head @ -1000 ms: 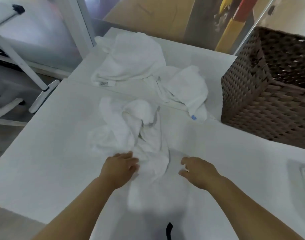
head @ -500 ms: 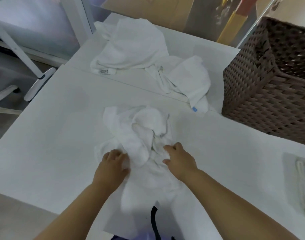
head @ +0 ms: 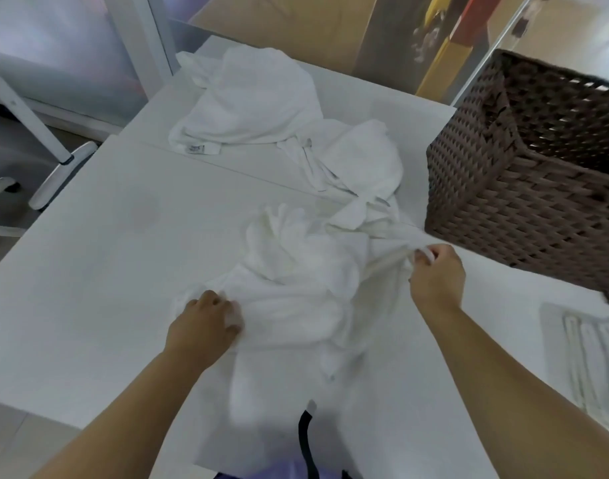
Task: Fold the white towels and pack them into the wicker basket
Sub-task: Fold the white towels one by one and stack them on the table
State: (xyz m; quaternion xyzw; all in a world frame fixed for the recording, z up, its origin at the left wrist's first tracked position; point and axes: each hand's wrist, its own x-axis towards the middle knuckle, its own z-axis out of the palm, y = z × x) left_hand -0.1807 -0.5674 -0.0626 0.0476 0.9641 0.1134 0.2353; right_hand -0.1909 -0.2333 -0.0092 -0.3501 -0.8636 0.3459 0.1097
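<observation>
Spreading the crumpled towel point(head: 296, 288) flat looks to be the step in hand, so the folding proper is not yet begun. It lies bunched on the white table point(head: 88, 271) between both arms, with its near part hanging over the near edge. The left hand point(head: 206, 318) rests on its near-left edge, fingers curled down onto the cloth and seemingly gripping it. The right hand point(head: 437, 276) pinches a hem between thumb and fingers and holds it out taut toward the basket point(head: 496, 188), just short of its wall.

The next move, as I judge it, calls for finding two corners and drawing them apart until the cloth lies square, then smoothing it. Thick folds in the middle will likely resist and need a shake or a lift.

The towel is soft, limp terry with a flat woven hem. A second towel point(head: 251, 98), with a small label, lies heaped at the far edge. A third towel point(head: 365, 160) is rumpled beside it, touching the one in hand. The basket is stiff, dark brown, square-sided weave, and no towel shows in the part of its inside that is visible.
</observation>
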